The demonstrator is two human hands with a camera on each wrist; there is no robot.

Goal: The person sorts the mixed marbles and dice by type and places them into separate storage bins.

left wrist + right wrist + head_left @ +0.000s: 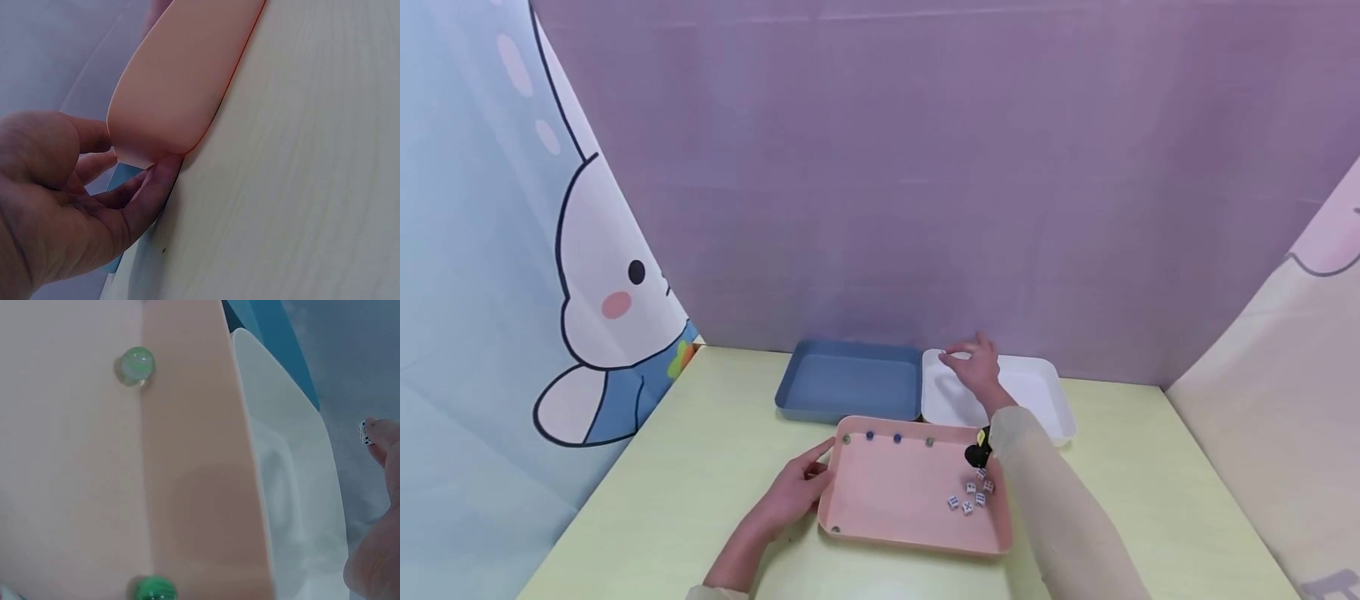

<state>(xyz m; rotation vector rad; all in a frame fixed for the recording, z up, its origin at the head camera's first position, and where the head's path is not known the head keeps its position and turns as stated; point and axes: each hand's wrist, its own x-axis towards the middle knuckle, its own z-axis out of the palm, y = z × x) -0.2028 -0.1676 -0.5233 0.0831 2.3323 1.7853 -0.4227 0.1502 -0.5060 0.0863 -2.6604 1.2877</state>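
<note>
My right hand (976, 367) is over the white tray (1033, 392), pinching a white die (365, 433) between thumb and finger. My left hand (793, 492) grips the left edge of the pink tray (895, 500); in the left wrist view its fingers (150, 194) curl at the tray's corner. Several white dice (967, 507) lie at the right side of the pink tray, with a black and yellow object (977, 454) behind them, partly covered by my sleeve. Marbles lie along the far side, among them a blue one (897, 438) and a clear green one (137, 364).
A blue tray (850, 383) stands behind the pink one, beside the white tray. Another marble (836, 529) lies in the near left corner of the pink tray. A purple cloth (925, 167) hangs behind the table (700, 433).
</note>
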